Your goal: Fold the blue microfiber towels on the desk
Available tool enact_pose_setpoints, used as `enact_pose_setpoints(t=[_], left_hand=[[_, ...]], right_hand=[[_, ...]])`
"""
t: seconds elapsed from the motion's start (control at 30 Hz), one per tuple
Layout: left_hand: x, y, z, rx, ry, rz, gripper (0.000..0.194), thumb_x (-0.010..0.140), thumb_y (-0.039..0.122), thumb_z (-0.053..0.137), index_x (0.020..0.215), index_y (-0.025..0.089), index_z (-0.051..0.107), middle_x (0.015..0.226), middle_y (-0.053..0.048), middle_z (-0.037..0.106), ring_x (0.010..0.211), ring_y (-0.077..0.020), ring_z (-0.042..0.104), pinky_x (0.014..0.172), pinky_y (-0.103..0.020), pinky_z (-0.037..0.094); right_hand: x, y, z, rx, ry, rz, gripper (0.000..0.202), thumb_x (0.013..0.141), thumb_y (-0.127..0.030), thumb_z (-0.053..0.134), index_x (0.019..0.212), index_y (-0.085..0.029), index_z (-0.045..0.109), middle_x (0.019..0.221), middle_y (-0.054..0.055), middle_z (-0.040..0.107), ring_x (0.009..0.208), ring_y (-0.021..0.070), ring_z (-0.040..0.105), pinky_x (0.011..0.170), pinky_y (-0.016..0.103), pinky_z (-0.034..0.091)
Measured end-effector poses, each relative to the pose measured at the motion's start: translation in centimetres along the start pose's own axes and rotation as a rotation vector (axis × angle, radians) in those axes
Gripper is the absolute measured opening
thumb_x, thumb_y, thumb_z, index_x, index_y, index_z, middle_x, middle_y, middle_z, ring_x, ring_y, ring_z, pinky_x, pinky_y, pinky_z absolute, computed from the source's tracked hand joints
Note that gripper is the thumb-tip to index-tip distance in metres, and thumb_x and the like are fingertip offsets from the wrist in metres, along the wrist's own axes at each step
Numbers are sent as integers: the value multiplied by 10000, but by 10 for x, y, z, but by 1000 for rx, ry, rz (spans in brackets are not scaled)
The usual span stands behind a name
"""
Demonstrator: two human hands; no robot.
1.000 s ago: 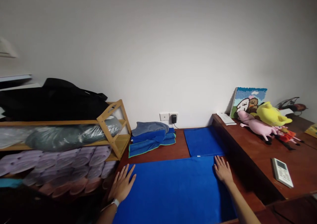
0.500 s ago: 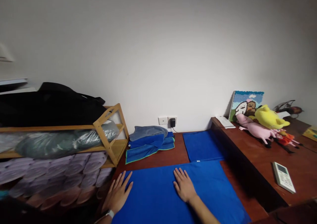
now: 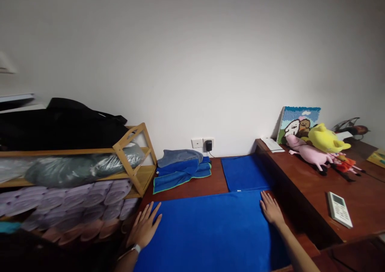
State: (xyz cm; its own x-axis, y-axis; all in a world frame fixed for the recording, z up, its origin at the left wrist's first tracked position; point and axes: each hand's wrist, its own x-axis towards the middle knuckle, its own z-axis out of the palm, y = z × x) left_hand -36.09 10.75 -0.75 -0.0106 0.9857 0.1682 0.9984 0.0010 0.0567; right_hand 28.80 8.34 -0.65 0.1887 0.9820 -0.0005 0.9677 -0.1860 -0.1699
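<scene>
A large blue towel point(image 3: 207, 228) lies spread flat on the reddish-brown wooden table. My left hand point(image 3: 145, 224) rests on its far left corner, fingers apart, with a watch on the wrist. At the far right corner, my right hand point(image 3: 271, 208) lies palm down with its fingers stretched out. Behind the large towel, a smaller folded blue towel point(image 3: 245, 174) lies near the wall. To its left is a loose pile of a grey cloth point(image 3: 180, 158) and blue cloths point(image 3: 182, 180), one with a green edge.
On the left, a wooden rack point(image 3: 136, 160) holds a black bag point(image 3: 60, 123), plastic-wrapped bundles and several lilac slippers point(image 3: 99, 194). The raised desk on the right bears a remote control point(image 3: 339, 210), plush toys point(image 3: 313, 152) and a picture point(image 3: 299, 123). A black plug point(image 3: 208, 145) sits in the wall socket.
My right hand has slid right across the towel, from near its middle to its far right corner. My left hand has stayed at the left corner. The view has shifted slightly.
</scene>
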Motion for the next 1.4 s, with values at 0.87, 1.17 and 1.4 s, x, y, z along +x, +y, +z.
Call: enact_pose_setpoints(t=[0.87,1.17,1.4], left_hand=[[-1,1,1,-16,25,5,612,993,507,365,1557,279,423,1665,-64,366,1540,-257,314,1256,-487,211],[-2,2,-2,-32,7,13,604,1005,513,368,1563,286,411,1668,-78,359,1545,-256,303,1256,-493,209],[-2,1,0,2,13,18,609,1009,509,347,1567,270,403,1668,-86,358,1543,-244,307,1256,-473,205]], right_hand=[[-19,-147,14,126,-37,-331,618,1043,-519,257,1607,-272,301,1665,3,297,1562,228,202,1279,482,156],[5,-13,-8,13,5,8,645,1000,-441,254,1585,-200,377,1646,60,359,1533,290,281,1244,482,250],[2,-35,-9,16,63,-8,674,1004,-417,209,1583,-110,364,1645,95,349,1544,302,248,1264,492,207]])
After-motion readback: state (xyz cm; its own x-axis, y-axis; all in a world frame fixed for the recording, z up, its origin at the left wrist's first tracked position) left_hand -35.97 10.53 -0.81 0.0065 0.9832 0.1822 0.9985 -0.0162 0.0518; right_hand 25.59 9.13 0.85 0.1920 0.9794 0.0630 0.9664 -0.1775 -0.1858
